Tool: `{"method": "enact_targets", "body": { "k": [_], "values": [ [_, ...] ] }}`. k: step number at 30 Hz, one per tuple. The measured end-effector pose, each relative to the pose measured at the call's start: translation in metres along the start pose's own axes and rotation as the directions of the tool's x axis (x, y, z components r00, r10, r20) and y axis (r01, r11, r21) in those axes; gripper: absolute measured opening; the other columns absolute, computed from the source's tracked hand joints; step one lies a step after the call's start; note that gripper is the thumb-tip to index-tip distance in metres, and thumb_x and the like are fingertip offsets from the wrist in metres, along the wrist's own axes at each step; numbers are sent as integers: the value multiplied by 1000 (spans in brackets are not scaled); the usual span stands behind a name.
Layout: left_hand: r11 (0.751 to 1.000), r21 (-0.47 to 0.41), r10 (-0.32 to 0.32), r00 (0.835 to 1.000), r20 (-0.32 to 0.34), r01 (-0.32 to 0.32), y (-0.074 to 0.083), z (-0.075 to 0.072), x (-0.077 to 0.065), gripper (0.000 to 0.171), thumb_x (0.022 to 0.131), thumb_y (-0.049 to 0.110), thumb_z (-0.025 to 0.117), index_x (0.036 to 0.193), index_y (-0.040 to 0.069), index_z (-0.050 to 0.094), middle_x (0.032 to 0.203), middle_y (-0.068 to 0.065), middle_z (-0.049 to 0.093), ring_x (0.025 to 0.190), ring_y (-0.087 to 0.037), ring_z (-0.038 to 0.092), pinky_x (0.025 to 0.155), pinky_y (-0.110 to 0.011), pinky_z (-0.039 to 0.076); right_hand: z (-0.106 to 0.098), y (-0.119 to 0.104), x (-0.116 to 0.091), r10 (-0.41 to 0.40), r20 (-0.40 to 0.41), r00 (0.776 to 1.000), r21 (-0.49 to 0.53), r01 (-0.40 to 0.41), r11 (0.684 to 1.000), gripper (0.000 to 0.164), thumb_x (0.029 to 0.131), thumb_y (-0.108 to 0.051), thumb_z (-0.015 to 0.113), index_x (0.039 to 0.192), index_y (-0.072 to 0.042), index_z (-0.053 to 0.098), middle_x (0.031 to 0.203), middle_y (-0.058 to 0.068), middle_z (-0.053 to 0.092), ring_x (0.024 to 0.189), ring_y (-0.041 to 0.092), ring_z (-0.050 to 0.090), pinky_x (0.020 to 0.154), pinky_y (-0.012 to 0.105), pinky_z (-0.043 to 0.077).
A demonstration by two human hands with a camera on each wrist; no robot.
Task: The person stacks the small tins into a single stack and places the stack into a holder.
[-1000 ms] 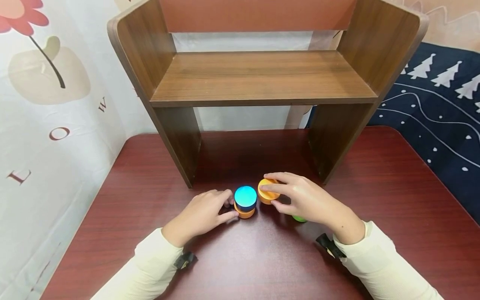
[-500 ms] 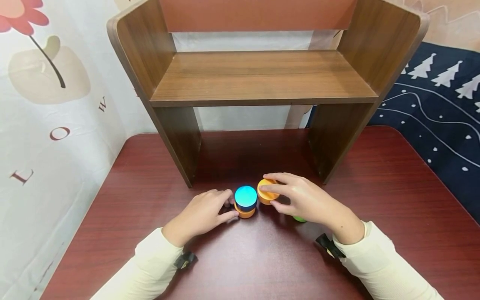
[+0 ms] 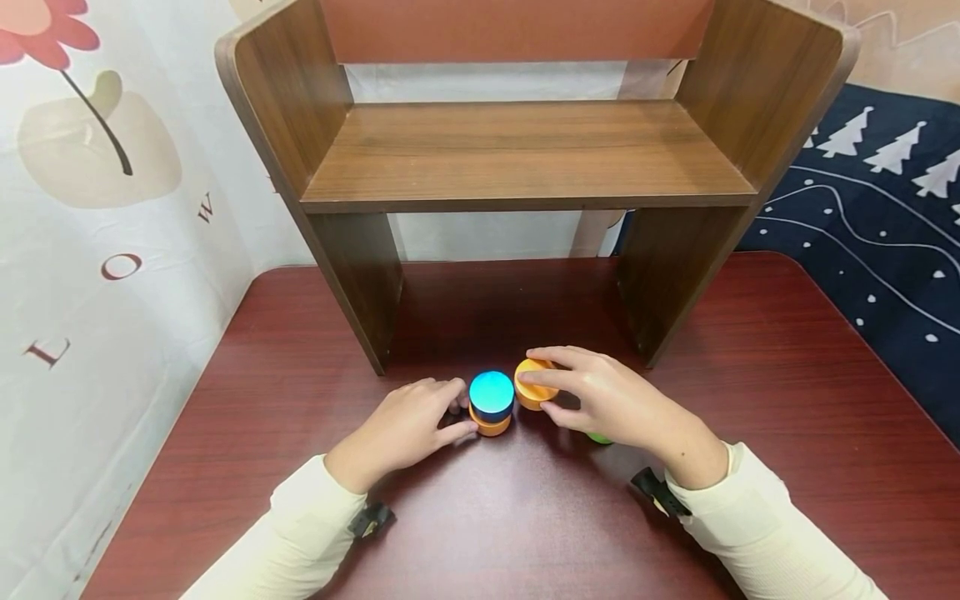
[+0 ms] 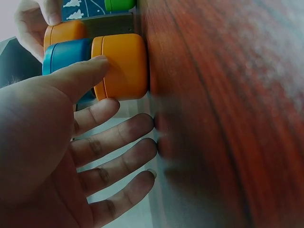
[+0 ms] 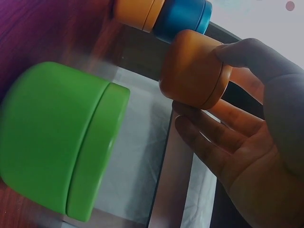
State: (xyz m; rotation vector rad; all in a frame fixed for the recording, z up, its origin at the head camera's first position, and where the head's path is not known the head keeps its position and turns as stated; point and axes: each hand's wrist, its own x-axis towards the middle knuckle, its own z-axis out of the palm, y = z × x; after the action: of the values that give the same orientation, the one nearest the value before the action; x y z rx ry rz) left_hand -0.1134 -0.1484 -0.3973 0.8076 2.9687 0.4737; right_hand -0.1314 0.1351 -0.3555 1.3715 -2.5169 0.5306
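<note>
A blue jar [image 3: 492,395] with a shiny lid stands on top of an orange jar [image 3: 490,427] on the table. My left hand [image 3: 401,427] is at the lower orange jar [image 4: 126,66], thumb and index finger pinching it near its lid; the other fingertips reach down to the tabletop. My right hand [image 3: 607,396] grips a second, lighter orange jar [image 5: 192,71] between thumb and fingers. That jar is raised off the table, at the height of the blue jar [image 4: 69,56] and close beside it. A green jar [image 5: 57,137] stands under my right hand, mostly hidden in the head view.
A brown wooden shelf unit [image 3: 525,158] stands on the red-brown table [image 3: 480,517] just behind the jars, its side panels flanking them. A white printed cloth [image 3: 150,333] hangs at left, a dark blue one with trees [image 3: 862,208] at right.
</note>
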Motion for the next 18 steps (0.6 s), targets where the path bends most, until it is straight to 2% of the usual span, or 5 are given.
{"method": "enact_targets", "body": {
  "k": [18],
  "values": [
    [1000, 7, 14, 1000, -15, -13, 0, 0, 0, 33, 87, 49, 74, 95, 22, 58, 79, 12, 54, 75, -8, 51, 65, -28, 44, 1, 0, 0, -23, -16, 1000, -3, 23, 1000, 41, 77, -13, 85, 117, -13, 74, 128, 14, 66, 108, 25, 68, 84, 33, 58]
  ]
}}
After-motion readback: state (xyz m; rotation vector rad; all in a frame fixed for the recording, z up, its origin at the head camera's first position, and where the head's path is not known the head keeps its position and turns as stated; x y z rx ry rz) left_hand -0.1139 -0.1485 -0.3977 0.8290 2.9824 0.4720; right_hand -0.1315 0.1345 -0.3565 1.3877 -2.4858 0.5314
